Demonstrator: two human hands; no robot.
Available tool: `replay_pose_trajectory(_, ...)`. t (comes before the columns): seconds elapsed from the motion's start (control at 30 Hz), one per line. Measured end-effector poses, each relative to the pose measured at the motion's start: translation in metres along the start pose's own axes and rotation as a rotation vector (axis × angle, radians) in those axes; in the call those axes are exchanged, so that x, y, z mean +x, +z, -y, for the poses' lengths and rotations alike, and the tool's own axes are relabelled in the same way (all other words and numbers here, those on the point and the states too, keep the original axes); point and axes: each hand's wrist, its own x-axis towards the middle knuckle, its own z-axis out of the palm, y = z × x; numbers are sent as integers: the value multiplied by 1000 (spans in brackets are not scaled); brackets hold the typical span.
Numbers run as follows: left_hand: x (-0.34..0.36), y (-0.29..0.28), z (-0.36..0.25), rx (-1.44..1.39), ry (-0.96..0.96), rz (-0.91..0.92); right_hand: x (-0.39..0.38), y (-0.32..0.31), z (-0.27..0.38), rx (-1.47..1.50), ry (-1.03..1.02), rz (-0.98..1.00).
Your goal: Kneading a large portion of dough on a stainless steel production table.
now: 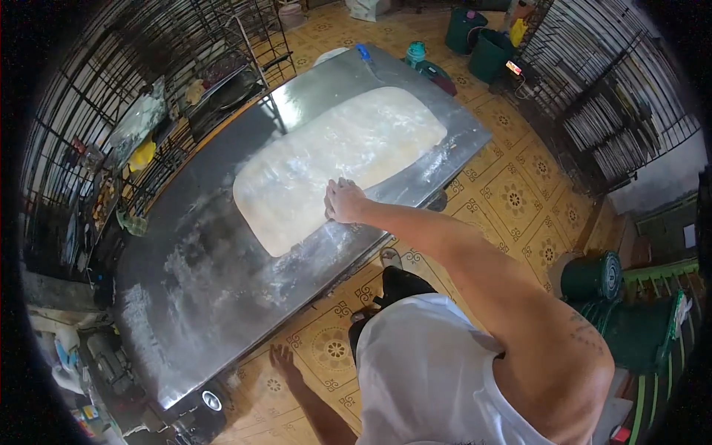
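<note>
A large, pale, flour-dusted sheet of dough (pixel 334 159) lies flat on the far half of a long steel table (pixel 200 297). My right hand (pixel 343 201) reaches out over the table's near edge and sits on the near rim of the dough, knuckles up, fingers curled onto it. My left hand (pixel 284 361) hangs low beside my body over the patterned floor tiles, fingers apart, holding nothing. The near half of the table is bare metal smeared with flour.
Wire racks (pixel 148 126) with trays and a yellow item line the table's far side. A blue-handled tool (pixel 363 53) lies at the table's far end. Green buckets (pixel 489 52) stand beyond it. A green round stool (pixel 593 276) is on my right, more dark racks (pixel 615 111) behind it.
</note>
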Motion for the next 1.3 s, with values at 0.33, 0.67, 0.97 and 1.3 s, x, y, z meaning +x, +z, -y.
replay_pose_trajectory(0.33,-80,-15,157,463,-334,295,-17,25,-39,-153,-62,-65)
replay_pose_trajectory(0.67,-193,35,194,159,-279,-26,42,-12,-9,182,-325,-290)
replay_pose_trajectory(0.97,-191,133,101,113,-227,-397,61,31,92,238,-673,-211)
replay_pose_trajectory(1.3,-240,69,211,61,-331,-442,51,28,105,52,-715,-207)
